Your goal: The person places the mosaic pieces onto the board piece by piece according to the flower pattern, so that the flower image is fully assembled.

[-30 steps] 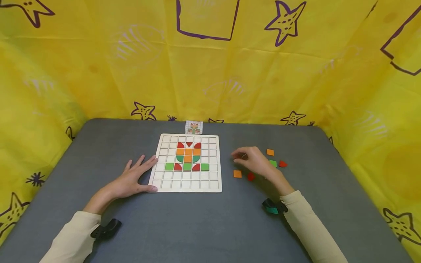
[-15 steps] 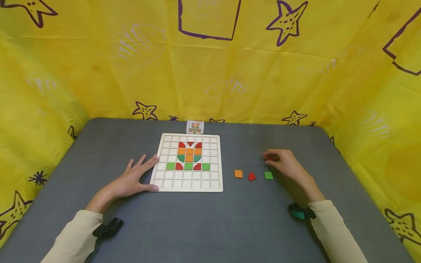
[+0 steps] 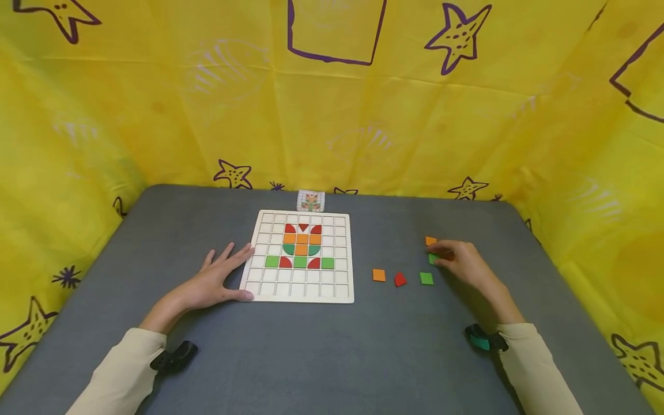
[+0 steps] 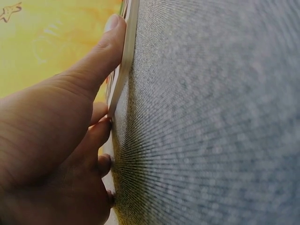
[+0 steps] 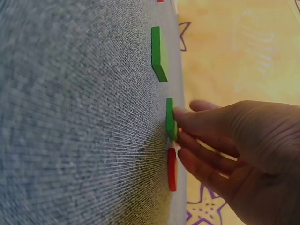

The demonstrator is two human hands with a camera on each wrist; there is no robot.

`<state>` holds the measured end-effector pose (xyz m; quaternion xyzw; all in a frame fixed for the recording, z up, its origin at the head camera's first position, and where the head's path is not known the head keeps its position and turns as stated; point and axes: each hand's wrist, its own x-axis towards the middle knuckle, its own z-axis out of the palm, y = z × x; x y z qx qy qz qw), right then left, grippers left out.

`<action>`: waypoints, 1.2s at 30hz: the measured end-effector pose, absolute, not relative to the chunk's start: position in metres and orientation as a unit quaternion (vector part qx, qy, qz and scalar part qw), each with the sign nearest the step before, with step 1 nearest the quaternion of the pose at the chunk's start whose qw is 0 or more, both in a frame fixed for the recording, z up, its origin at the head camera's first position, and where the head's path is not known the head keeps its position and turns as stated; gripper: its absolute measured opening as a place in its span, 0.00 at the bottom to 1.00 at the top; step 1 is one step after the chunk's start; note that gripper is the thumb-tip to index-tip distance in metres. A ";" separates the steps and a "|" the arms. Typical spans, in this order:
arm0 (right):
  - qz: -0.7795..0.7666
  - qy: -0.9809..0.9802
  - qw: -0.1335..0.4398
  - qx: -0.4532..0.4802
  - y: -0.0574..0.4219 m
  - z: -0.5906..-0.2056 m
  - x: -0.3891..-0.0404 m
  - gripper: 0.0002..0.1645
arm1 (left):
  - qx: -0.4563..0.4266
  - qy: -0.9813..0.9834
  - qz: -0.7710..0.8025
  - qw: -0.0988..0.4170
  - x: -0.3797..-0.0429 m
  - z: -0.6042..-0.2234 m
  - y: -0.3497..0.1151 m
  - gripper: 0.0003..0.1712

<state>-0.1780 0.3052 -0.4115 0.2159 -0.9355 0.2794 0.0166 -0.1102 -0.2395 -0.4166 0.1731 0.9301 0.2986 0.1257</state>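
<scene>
A white grid board [image 3: 298, 292] lies on the table with red, orange and green tiles forming a flower. My left hand [image 3: 207, 283] rests along its left side, fingers spread and thumb on the near corner; the left wrist view shows the thumb [image 4: 101, 54] over the board's edge. To the right, my right hand [image 3: 464, 262] has its thumb and fingertips at a green square tile [image 3: 433, 259]. Seen from the right wrist, the thumb meets this green tile [image 5: 169, 117], which sits at table level, while a red tile [image 5: 172, 169] lies just beyond it.
Between board and right hand lie an orange square tile [image 3: 379, 275], a red curved tile [image 3: 400, 279] and another green square [image 3: 426, 279]. A second orange tile [image 3: 430, 241] shows beside the right fingertips. A small pattern card [image 3: 310, 201] stands behind the board.
My right hand has moved right, from beside the board to the farther tiles, then slightly nearer onto the green square tile. My left hand has stayed at the board.
</scene>
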 end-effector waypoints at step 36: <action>0.309 -0.909 0.010 0.278 0.243 -0.393 -0.184 0.14 | 0.170 0.933 0.291 0.127 -0.110 -0.415 -0.239 0.61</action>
